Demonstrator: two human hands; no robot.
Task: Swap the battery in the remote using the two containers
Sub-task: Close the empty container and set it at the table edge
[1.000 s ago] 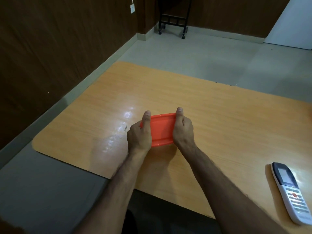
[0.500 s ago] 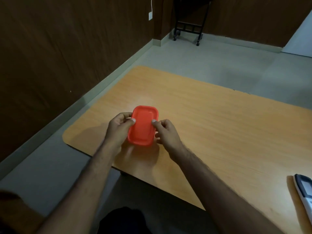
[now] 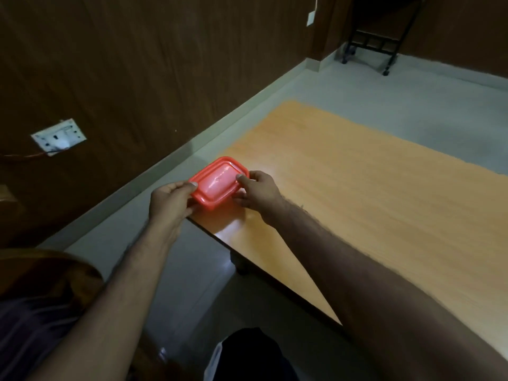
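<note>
1. The orange-red rectangular plastic container [image 3: 217,182], with rounded corners and a stepped lid on top, sits a little left of the frame's centre, at the near-left corner of the table.
2. The table [image 3: 371,193] is a light orange wood-grain top with a dark edge; it spreads from the centre of the frame to the right edge, and its corner ends just below the container.
3. The left hand [image 3: 170,202] grips the container's lower-left end: the thumb lies on the lid's rim and the fingers curl under that end.
4. The right hand [image 3: 258,189] grips the opposite, right-hand side, thumb tip pressed on the lid's edge and fingers bent against the wall below it.
5. Whether the container rests on the table or is held just above it cannot be told; a bright glare spot lies on the tabletop right below it.
6. Both bare forearms run in from the bottom of the frame, the right one crossing over the table's near edge.
7. A white wall socket plate [image 3: 58,136] sits on the dark brown wall panelling at the left of the frame.
8. A black wheeled metal rack [image 3: 371,45] stands on the grey floor at the upper right.
</note>
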